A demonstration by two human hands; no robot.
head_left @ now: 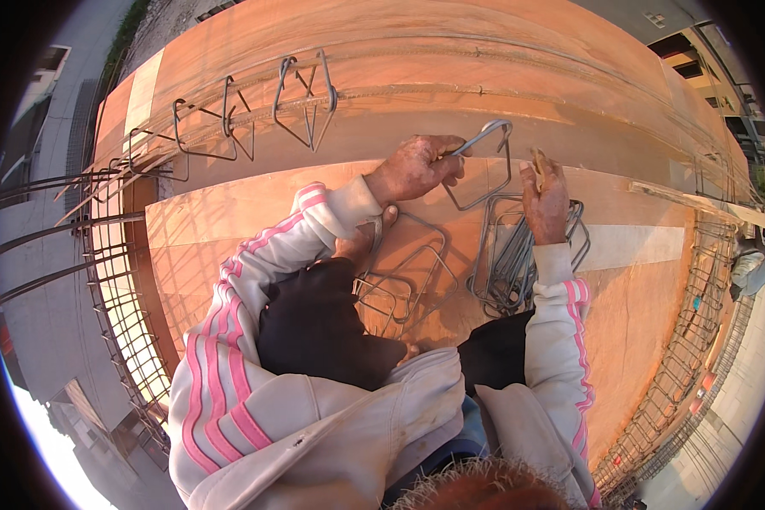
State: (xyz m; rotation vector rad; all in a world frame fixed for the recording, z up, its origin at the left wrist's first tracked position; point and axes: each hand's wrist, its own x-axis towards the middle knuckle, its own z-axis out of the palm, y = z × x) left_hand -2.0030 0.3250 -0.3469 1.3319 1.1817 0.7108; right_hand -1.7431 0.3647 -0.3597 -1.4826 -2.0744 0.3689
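My left hand (418, 168) is closed around one corner of a bent steel rebar stirrup (488, 129), a roughly square ring of thin bar. It is held up off the orange formwork boards and reaches to the right, toward my other hand. Just right of the ring is my right hand (546, 202), its fingers pointing up and apart, with nothing visible in them. Below it lies a bundle of stacked stirrups (510, 263), partly covered by that hand and sleeve. Several loose stirrups (412, 293) lie overlapping on the boards between my legs.
Several stirrups (306, 140) hang along long rebars at the far left. Rebar cages run beside the left edge (127, 293) and right edge (676, 382) of the boards. A trough crosses ahead, with a raised orange panel (416, 59) beyond. My foot (388, 216) rests near the loose stirrups.
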